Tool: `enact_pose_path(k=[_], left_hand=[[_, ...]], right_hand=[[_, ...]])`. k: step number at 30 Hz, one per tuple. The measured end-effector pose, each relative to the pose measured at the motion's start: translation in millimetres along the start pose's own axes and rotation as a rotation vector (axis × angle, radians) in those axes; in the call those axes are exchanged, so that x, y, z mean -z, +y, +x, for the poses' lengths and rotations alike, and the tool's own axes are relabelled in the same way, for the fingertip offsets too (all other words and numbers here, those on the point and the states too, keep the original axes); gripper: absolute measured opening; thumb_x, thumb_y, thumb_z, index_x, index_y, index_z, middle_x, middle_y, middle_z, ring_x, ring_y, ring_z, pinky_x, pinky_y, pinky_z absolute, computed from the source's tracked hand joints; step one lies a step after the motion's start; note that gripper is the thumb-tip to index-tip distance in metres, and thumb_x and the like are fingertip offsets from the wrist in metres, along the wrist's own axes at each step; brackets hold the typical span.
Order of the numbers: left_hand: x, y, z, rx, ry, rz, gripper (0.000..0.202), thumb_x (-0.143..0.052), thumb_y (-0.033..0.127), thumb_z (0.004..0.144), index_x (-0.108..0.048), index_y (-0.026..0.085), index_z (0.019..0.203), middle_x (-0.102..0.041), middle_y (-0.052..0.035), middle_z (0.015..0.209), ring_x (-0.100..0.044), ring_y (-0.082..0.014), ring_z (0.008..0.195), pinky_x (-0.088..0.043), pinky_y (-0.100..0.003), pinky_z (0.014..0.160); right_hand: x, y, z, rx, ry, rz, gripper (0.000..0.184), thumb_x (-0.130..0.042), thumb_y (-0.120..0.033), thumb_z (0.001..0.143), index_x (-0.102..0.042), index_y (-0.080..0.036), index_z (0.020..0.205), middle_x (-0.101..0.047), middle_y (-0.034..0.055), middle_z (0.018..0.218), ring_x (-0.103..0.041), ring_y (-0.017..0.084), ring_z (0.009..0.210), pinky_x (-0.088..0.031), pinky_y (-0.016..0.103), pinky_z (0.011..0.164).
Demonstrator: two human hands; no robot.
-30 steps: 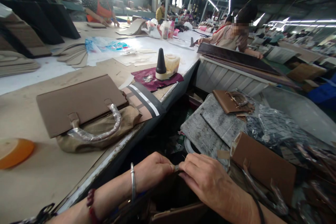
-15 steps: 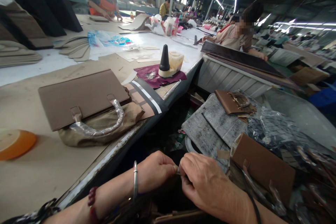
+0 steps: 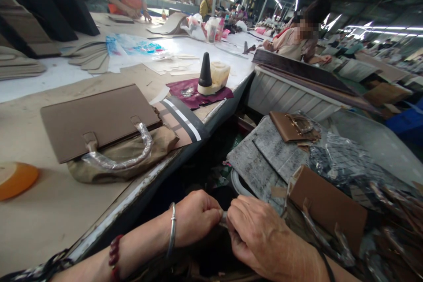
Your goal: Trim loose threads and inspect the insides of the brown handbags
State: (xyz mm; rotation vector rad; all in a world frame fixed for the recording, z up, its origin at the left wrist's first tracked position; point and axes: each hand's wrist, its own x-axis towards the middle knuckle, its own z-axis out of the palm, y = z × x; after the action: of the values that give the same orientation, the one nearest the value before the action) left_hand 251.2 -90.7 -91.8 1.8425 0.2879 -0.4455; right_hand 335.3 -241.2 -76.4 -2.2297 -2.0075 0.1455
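My left hand (image 3: 194,217) and my right hand (image 3: 256,233) meet low in the view, below the table edge. Both are closed in a pinch on a small greyish piece (image 3: 224,217) held between their fingertips; I cannot make out what it is. Beneath them lies a dark bag (image 3: 211,264), mostly hidden by my wrists. My left wrist wears a silver bangle (image 3: 171,233) and a red bead bracelet. A taupe handbag (image 3: 102,130) with a plastic-wrapped handle (image 3: 122,158) lies flat on the table to the left.
A black cone (image 3: 205,70) and a plastic tub stand on maroon leather (image 3: 194,94). An orange tape roll (image 3: 15,178) lies at far left. Brown bags (image 3: 327,207) and grey boards (image 3: 264,158) are piled at right. Other people work at the tables behind.
My hands stay pinched together on the same small piece, with the right fingers curling slightly tighter. The view has shifted a little down and left.
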Motion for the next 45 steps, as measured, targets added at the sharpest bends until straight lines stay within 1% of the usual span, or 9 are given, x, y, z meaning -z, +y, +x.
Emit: enact_pose_path(k=[7, 15, 22, 26, 28, 34, 38, 42, 45], left_hand=[[-0.6, 8, -5, 0.039, -0.006, 0.057, 0.030, -0.038, 0.033, 0.075, -0.044, 0.016, 0.051, -0.032, 0.0047, 0.049, -0.029, -0.0086, 0.050, -0.023, -0.021, 0.045], [1.2, 6, -12, -0.004, -0.049, 0.088, 0.039, -0.032, 0.040, 0.081, -0.059, 0.014, 0.069, -0.040, 0.0040, 0.056, -0.031, -0.0094, 0.054, -0.029, -0.019, 0.049], [3.5, 8, -16, -0.043, -0.033, 0.233, 0.020, -0.043, 0.023, 0.076, -0.058, 0.017, 0.087, -0.058, 0.0017, 0.071, -0.050, -0.0123, 0.066, -0.037, -0.018, 0.060], [4.0, 3, -12, -0.059, -0.022, 0.268, 0.024, -0.038, 0.024, 0.080, -0.059, 0.019, 0.091, -0.062, 0.0004, 0.075, -0.054, -0.0129, 0.069, -0.038, -0.018, 0.060], [3.9, 1, -10, -0.048, -0.011, 0.284, 0.024, -0.038, 0.023, 0.080, -0.059, 0.019, 0.091, -0.062, 0.0001, 0.075, -0.055, -0.0131, 0.069, -0.038, -0.018, 0.060], [5.7, 2, -7, -0.026, 0.061, 0.474, 0.022, -0.037, 0.023, 0.079, -0.058, 0.020, 0.084, -0.063, -0.0042, 0.075, -0.057, -0.0155, 0.068, -0.039, -0.021, 0.059], [6.6, 4, -1, -0.002, 0.069, 0.564, 0.022, -0.038, 0.026, 0.079, -0.059, 0.019, 0.079, -0.064, -0.0065, 0.074, -0.059, -0.0177, 0.067, -0.039, -0.023, 0.059], [5.3, 5, 4, -0.013, 0.029, 0.510, 0.031, -0.039, 0.025, 0.080, -0.054, 0.022, 0.107, -0.066, -0.0073, 0.084, -0.060, -0.0186, 0.073, -0.041, -0.023, 0.062], [4.0, 5, 6, -0.059, 0.045, 0.511, 0.029, -0.038, 0.023, 0.080, -0.055, 0.022, 0.103, -0.066, -0.0063, 0.084, -0.060, -0.0178, 0.075, -0.040, -0.023, 0.064]], right_hand=[[5, 1, 1, -0.028, 0.086, 0.038, 0.012, -0.041, -0.006, 0.071, -0.044, -0.017, 0.069, -0.045, 0.0001, 0.067, -0.043, 0.014, 0.063, -0.033, 0.027, 0.057], [3, 5, 4, -0.061, 0.035, 0.100, 0.008, -0.042, -0.009, 0.074, -0.044, -0.017, 0.074, -0.048, 0.0006, 0.072, -0.044, 0.014, 0.068, -0.036, 0.027, 0.062], [7, 11, 8, -0.155, 0.038, 0.260, 0.010, -0.051, -0.011, 0.073, -0.047, -0.017, 0.081, -0.051, 0.0016, 0.080, -0.047, 0.016, 0.077, -0.040, 0.029, 0.070], [7, 19, 1, -0.259, 0.038, 0.375, 0.045, -0.063, -0.021, 0.068, -0.044, -0.018, 0.110, -0.051, 0.0061, 0.104, -0.047, 0.019, 0.097, -0.039, 0.033, 0.083], [4, 22, -2, -0.302, -0.030, 0.407, 0.049, -0.059, -0.018, 0.073, -0.041, -0.019, 0.118, -0.054, 0.0074, 0.109, -0.049, 0.019, 0.101, -0.038, 0.031, 0.085], [4, 21, 1, -0.355, -0.212, 0.398, 0.013, -0.046, -0.019, 0.082, -0.057, -0.021, 0.089, -0.065, 0.0009, 0.077, -0.060, 0.016, 0.076, -0.039, 0.024, 0.061], [7, 18, 5, -0.372, -0.212, 0.356, 0.011, -0.046, -0.022, 0.083, -0.057, -0.021, 0.082, -0.065, 0.0006, 0.073, -0.060, 0.016, 0.071, -0.035, 0.023, 0.057], [6, 18, 4, -0.369, -0.207, 0.342, 0.012, -0.046, -0.026, 0.083, -0.058, -0.022, 0.083, -0.064, 0.0007, 0.072, -0.060, 0.016, 0.071, -0.033, 0.023, 0.057], [5, 19, 4, -0.373, -0.209, 0.343, 0.014, -0.045, -0.028, 0.084, -0.058, -0.022, 0.084, -0.065, 0.0010, 0.074, -0.060, 0.017, 0.072, -0.033, 0.024, 0.058]])
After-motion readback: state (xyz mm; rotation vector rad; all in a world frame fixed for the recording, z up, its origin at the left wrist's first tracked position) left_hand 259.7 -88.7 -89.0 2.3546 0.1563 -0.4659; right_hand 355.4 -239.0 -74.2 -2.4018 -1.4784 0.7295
